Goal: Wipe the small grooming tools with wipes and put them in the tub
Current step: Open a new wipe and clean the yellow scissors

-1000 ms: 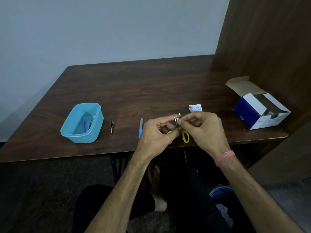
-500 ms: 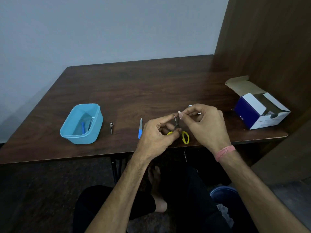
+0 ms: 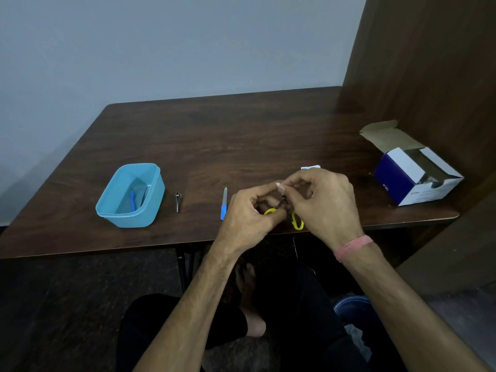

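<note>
Small scissors with yellow handles [image 3: 297, 220] are held above the table's front edge. My left hand [image 3: 248, 216] grips them at one yellow loop. My right hand [image 3: 323, 202] pinches around the blades, which are hidden by its fingers; whether a wipe is between them I cannot tell. A light blue tub [image 3: 131, 194] stands at the left with a blue-handled tool inside. Between tub and hands lie a metal nail clipper [image 3: 178, 200] and a blue-handled nail file [image 3: 224, 204].
A white wipe sachet [image 3: 310, 167] lies just behind my right hand. An open blue and white cardboard box [image 3: 413, 178] sits at the table's right end, beside a wooden partition. The dark wooden table [image 3: 214, 135] extends back to a grey wall.
My right hand's fingers have slid down along the scissor blades toward the pivot, now covering the tips that showed a second ago. The left hand keeps its hold.
</note>
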